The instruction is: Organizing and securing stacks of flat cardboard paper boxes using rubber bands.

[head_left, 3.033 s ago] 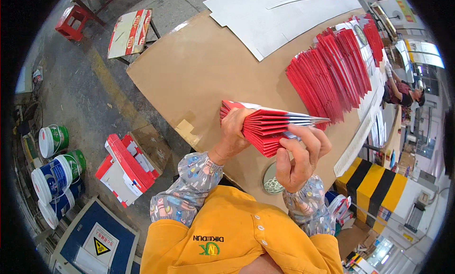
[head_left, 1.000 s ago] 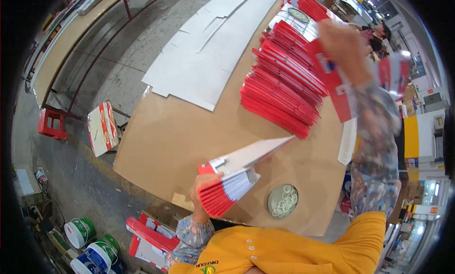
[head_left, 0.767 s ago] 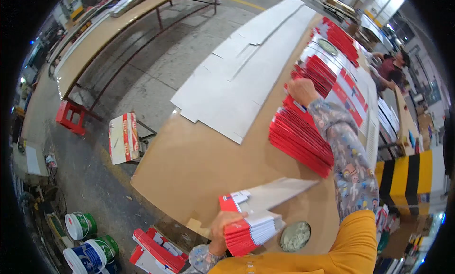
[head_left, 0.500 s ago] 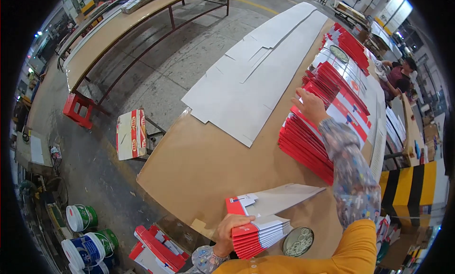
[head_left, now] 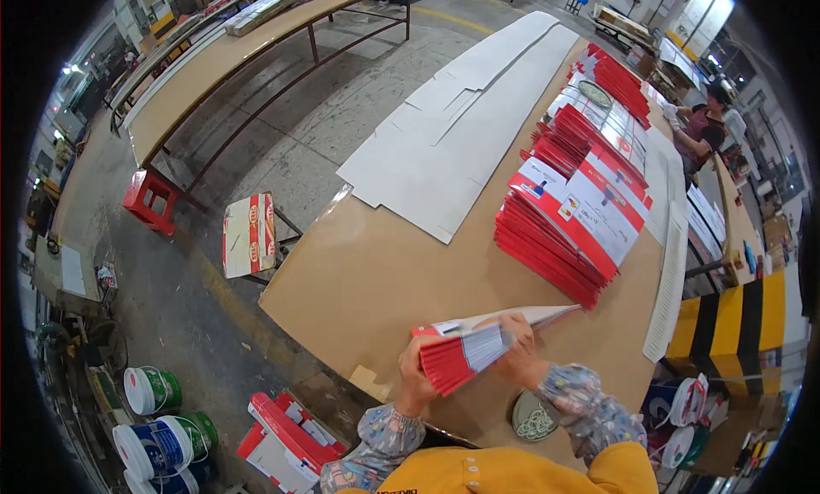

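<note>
My left hand (head_left: 413, 378) is closed round the left end of a fanned stack of folded red-and-white printed cardboard sheets (head_left: 451, 363), tilted above the near edge of the table. At the stack's right end, my right hand (head_left: 524, 362) grips the white edges, its fingers slightly blurred. Behind the stack a pale cardboard flap (head_left: 538, 316) stretches to the right. Beside my right forearm sits a round dish (head_left: 516, 417) of small pale rings. Farther off to the right lies a tall pile of the same printed cardboard (head_left: 559, 238).
Large white cardboard sheets (head_left: 478, 144) cover the table's far left side. A second dish (head_left: 595, 93) rests among more red piles. A stool (head_left: 248, 236) and paint-type buckets (head_left: 152, 390) stand left on the floor. Another person (head_left: 700, 139) works at far right.
My right hand has come back from the large pile to the stack in my left hand. The stack has risen slightly and both hands now hold it.
</note>
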